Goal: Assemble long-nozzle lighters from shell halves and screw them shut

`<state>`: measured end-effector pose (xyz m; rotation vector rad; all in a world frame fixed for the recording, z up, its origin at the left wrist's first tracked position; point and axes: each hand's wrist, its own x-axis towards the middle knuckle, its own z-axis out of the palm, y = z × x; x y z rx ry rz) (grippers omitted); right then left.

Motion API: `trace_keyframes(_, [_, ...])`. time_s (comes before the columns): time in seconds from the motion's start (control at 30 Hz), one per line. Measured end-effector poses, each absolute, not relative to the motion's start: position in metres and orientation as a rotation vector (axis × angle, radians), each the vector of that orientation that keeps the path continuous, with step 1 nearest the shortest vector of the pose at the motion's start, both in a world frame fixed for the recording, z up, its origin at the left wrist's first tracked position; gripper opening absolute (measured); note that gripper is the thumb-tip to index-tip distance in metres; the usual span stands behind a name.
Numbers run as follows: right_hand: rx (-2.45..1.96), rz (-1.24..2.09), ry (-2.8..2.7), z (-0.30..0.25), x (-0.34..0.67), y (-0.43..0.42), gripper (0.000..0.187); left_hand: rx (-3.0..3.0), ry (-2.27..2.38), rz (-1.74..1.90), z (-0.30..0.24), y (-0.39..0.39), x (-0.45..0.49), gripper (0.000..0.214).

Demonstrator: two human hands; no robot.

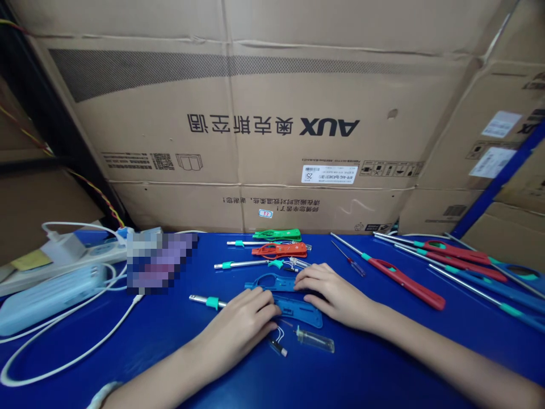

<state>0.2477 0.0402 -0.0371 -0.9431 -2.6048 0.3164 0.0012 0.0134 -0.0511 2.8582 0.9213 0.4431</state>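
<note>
Desk (383, 369): glossy blue top, fills the lower view.
Cardboard boxes (238, 113): brown, stacked as a wall from 10 to 2 o'clock, with dark print and white labels.
Shelf upright (498, 182): blue metal, slanting at 2 o'clock.
Power strip (63, 264): white, at 9 o'clock, with a white cable (85, 341) looping towards 8.
Twisted wires (91, 190): red and yellow, at 10 o'clock.
Light: even and indoor.

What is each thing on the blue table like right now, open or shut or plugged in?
Blue lighter shell: open, insides showing, under both hands.
Left hand: palm down on the shell.
Right hand: fingers resting on the shell.
Clear fuel tank: out, lying loose.
Red lighter: closed up, lying flat.
White charger: plugged into the power strip.
</note>
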Motion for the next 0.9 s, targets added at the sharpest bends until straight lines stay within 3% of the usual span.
trace_keyframes(0.23, [-1.013, 0.297, -2.644, -0.018, 0.244, 0.026, 0.007, 2.833, 0.997, 0.502, -0.052, 0.010, 0.006, 0.014])
trace_keyframes(0.4, [-1.033, 0.339, -2.865, -0.015, 0.241, 0.009, 0.024, 2.827, 1.082, 0.460, -0.052, 0.006, 0.009, 0.010])
trace_keyframes(0.6, [-1.063, 0.347, -2.911, -0.010, 0.242, 0.005, 0.012, 2.829, 1.106, 0.493, -0.052, 0.004, 0.010, 0.010])
trace_keyframes(0.9, [-0.907, 0.542, -2.698, -0.004, 0.256, 0.024, 0.014, 2.775, 1.071, 0.564, -0.047, 0.008, 0.006, 0.016])
